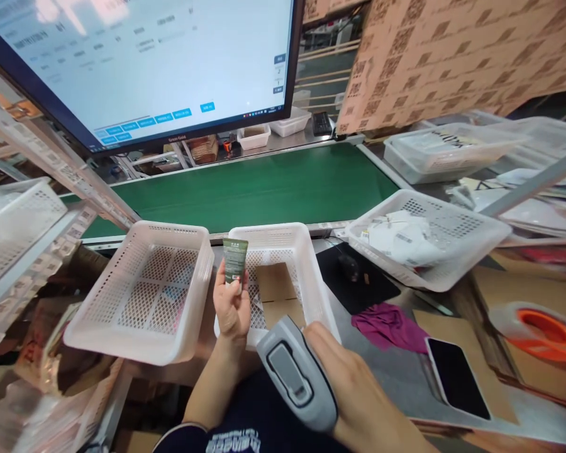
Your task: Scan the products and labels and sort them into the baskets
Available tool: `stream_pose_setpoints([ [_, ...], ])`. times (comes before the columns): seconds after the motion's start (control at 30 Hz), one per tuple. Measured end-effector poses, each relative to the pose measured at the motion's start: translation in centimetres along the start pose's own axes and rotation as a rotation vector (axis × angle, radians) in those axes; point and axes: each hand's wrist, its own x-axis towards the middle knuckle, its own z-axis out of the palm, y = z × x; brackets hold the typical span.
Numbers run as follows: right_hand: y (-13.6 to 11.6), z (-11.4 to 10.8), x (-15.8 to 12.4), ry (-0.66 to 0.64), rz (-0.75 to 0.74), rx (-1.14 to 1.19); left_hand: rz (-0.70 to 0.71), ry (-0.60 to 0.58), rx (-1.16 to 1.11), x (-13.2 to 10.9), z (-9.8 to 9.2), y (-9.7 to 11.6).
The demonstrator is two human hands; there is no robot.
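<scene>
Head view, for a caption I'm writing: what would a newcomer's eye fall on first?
A large, black-framed monitor fills the upper left, above a long green conveyor belt. Near the centre, the left hand holds up a dark green squeeze tube; below, the right hand grips a grey plastic handheld scanner.

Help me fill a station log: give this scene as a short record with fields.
Left hand: holding a green tube, printed side facing the camera
Right hand: holding a grey scanner
Middle basket: cardboard inside
Right basket: white packets inside
Bench, right side: mouse on black mat; purple cloth; phone, screen dark
Beyond baskets: green belt
Above belt: lit monitor
</scene>
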Motion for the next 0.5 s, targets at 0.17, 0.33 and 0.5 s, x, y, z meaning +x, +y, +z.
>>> stream_pose_setpoints([
  [0.17,1.3,1.1,0.0,0.02,0.06,0.013,-0.394,0.19,-0.206,-0.7,0.2,-0.5],
  [0.33,2.3,2.1,-0.4,0.009,0.159,0.021,-0.601,0.012,-0.218,-2.4,-0.2,-2.1],
  [0.5,2.4,2.4,-1.0,0.013,0.207,0.033,-0.417,-0.129,0.11,-3.2,-0.7,-2.8],
])
